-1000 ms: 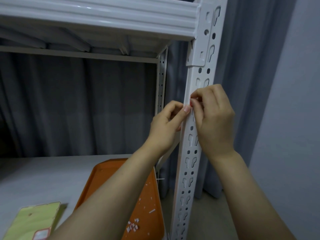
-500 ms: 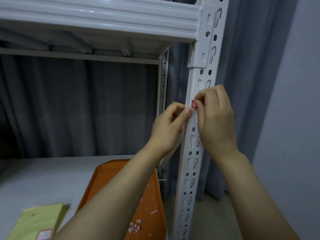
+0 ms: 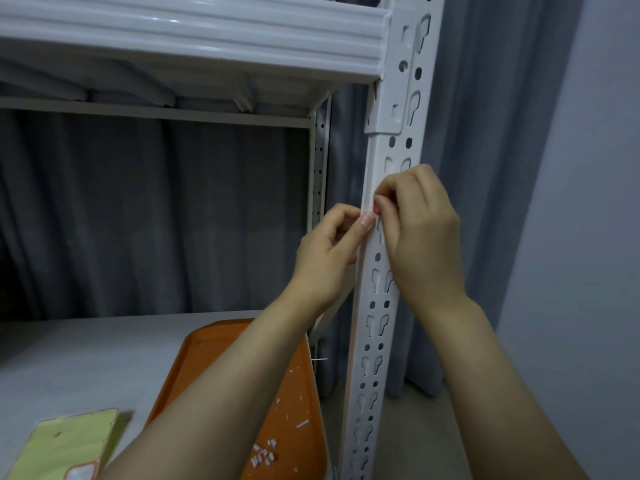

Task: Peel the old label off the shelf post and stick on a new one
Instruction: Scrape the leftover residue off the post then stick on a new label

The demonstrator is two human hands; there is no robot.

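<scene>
A white perforated shelf post (image 3: 375, 327) runs top to bottom right of centre. A small red-edged label (image 3: 376, 209) sits on the post's front face, mostly hidden by fingers. My right hand (image 3: 420, 237) lies over the post with thumb and forefinger pinching the label's edge. My left hand (image 3: 329, 258) comes from the left of the post, fingers curled, its forefinger tip pressing on the post's corner just below the label. A green sticker sheet (image 3: 65, 445) with a red-bordered label on it lies at the lower left.
An orange tray (image 3: 301, 427) with several small label scraps lies on the grey shelf board (image 3: 86, 351) under my left arm. A white shelf beam (image 3: 190, 32) crosses overhead. Grey curtains hang behind, and a pale wall (image 3: 588, 237) stands on the right.
Both hands stay at the same spot on the post. A red label edge showed beside my right fingertips half a second ago; now fingers cover more of it.
</scene>
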